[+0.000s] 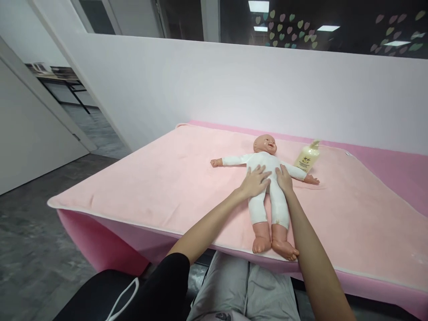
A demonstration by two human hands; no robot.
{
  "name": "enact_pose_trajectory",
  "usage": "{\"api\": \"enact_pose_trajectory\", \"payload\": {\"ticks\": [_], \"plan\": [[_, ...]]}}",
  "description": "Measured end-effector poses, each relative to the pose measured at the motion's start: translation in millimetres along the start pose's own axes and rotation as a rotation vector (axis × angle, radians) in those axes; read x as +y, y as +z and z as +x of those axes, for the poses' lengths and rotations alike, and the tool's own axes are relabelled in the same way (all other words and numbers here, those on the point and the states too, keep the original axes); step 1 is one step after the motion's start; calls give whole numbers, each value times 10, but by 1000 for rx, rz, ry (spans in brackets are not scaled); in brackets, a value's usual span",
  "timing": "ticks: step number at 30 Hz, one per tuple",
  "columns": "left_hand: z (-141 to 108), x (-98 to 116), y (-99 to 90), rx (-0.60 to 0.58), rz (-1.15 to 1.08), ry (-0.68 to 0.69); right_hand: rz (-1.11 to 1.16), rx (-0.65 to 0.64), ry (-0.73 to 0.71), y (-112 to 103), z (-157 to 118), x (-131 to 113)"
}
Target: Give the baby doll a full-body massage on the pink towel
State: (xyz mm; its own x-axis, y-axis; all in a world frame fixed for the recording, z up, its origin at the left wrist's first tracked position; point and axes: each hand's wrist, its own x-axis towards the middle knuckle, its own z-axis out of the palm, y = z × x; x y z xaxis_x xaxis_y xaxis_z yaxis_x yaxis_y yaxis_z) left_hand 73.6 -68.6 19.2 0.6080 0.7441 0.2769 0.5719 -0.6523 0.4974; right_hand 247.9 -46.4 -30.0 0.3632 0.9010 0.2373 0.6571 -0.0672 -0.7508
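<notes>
A baby doll (261, 161) with a white cloth body and bare plastic head, hands and feet lies on its back. Its head points away from me and both its arms are spread out. My left hand (256, 182) rests on the doll's belly and hip, fingers apart and stretched out. Along the other side of the doll's waist lies my right hand (284, 178), its fingers extended and touching the white cloth. Just past the doll's arm, on the right, is a pale yellow pump bottle (307, 157) with a dark print on its front.
A light pink blanket (150, 178) covers the table, over a darker pink cloth (401, 174). Behind it rises a white wall (267, 89) with a window (321, 26) bearing heart stickers. A door (30, 125) stands at the left.
</notes>
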Motion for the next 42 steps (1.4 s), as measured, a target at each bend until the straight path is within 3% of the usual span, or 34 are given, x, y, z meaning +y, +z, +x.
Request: {"api": "enact_pose_trajectory", "payload": {"ticks": [2, 4, 7, 16, 21, 23, 25, 28, 31, 35, 42], "plan": [[11, 38, -30, -126, 8, 166, 14, 27, -14, 35, -3, 24], [52, 33, -51, -203, -11, 213, 22, 38, -27, 56, -12, 31], [125, -13, -57, -218, -15, 141, 42, 57, -37, 57, -29, 19], [173, -104, -25, -100, 71, -101, 56, 70, -36, -23, -118, -126], [175, -163, -36, -81, 55, -215, -134, 150, -67, -92, -202, -286], [166, -208, -40, -66, 43, -270, -234, 174, -151, -113, -230, -370], [149, -277, -42, -39, 15, -333, -266, 123, -300, -122, -261, -466], [118, -397, -41, 0, -14, -373, -245, -55, -499, -106, -328, -616], [95, -469, -30, 32, 3, -361, -262, -222, -579, -70, -408, -728], [85, -457, -8, 72, -3, -370, -297, -344, -527, -32, -423, -746], [72, -419, 12, 163, -56, -379, -414, -275, -293, 1, -227, -638]]}}
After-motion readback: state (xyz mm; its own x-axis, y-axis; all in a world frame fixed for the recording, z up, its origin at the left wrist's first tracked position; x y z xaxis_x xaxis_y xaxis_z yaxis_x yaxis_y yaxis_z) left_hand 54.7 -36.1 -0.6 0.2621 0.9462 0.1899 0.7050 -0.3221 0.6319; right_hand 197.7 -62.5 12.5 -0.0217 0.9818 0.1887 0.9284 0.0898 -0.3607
